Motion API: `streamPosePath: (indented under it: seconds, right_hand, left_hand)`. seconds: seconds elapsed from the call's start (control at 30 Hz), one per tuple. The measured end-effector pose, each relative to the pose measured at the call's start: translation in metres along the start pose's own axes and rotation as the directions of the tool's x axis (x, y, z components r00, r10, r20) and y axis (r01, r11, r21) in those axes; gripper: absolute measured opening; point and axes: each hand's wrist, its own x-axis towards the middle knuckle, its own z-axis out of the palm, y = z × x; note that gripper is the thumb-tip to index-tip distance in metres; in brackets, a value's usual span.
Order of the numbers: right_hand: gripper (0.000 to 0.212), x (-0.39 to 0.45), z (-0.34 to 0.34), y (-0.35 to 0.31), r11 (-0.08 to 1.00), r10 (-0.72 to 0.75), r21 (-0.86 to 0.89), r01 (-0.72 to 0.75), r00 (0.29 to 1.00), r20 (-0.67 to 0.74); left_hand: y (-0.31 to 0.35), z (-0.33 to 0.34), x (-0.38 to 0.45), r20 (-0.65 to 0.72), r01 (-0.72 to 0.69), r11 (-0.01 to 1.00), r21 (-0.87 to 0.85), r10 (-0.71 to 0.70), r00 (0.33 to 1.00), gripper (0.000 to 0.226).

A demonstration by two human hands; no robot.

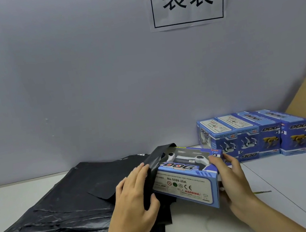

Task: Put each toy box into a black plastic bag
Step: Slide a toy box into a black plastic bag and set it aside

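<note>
Cardboard toy box (187, 179) feels light and stiff in my right hand (234, 181) at 3 o'clock end, while my left hand (135, 194) pinches the thin, slippery black bag (153, 166) mouth.

Both hands (134, 198) and forearms (262, 216) are bare, without sleeves.

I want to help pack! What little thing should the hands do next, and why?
Probably slide the toy box further left into the black bag. Only its left end is inside so far; the left hand holds the bag's mouth there, and the right hand grips the other end.
</note>
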Motion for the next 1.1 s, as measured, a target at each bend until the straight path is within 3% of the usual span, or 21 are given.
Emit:
streamPosePath:
  seconds: [0.17, 0.27, 0.37, 0.5, 0.73, 1.0, 1.1]
  right_hand:
    - [0.026, 0.004, -0.003, 0.003, 0.999, 0.034, -0.004, -0.034, 0.999, -0.020]
    - [0.029, 0.006, -0.004, 0.003, 0.999, 0.045, -0.006, -0.046, 0.999, -0.025]
    - [0.031, 0.006, -0.005, 0.002, 0.999, 0.048, -0.017, -0.049, 0.999, -0.016]
    - [0.031, 0.004, -0.003, 0.000, 0.998, 0.062, -0.028, -0.061, 0.997, 0.041]
    - [0.025, -0.001, 0.002, -0.002, 0.997, 0.069, -0.045, -0.065, 0.993, 0.094]
    - [0.022, -0.003, 0.004, 0.000, 0.996, 0.059, -0.073, -0.052, 0.994, 0.092]
    - [0.022, -0.004, 0.005, -0.001, 0.997, 0.058, -0.063, -0.053, 0.994, 0.087]
  left_hand:
    - [-0.008, -0.005, -0.001, 0.119, 0.005, 1.000, -0.022, -0.002, 0.993, 0.091]
    - [-0.016, -0.006, 0.001, 0.203, -0.072, 0.988, 0.137, 0.044, 0.978, 0.108]
    - [-0.022, -0.004, 0.003, 0.191, -0.087, 0.962, 0.261, 0.037, 0.981, 0.116]
    - [-0.014, -0.003, 0.005, 0.127, -0.060, 0.950, 0.307, 0.021, 0.992, 0.120]
    - [-0.015, 0.004, 0.005, -0.011, -0.160, 0.929, 0.332, 0.173, 0.985, 0.107]
    - [0.007, 0.014, 0.002, 0.048, -0.285, 0.893, 0.350, 0.286, 0.957, 0.104]
    - [0.006, 0.014, 0.003, 0.048, -0.267, 0.894, 0.359, 0.269, 0.962, 0.105]
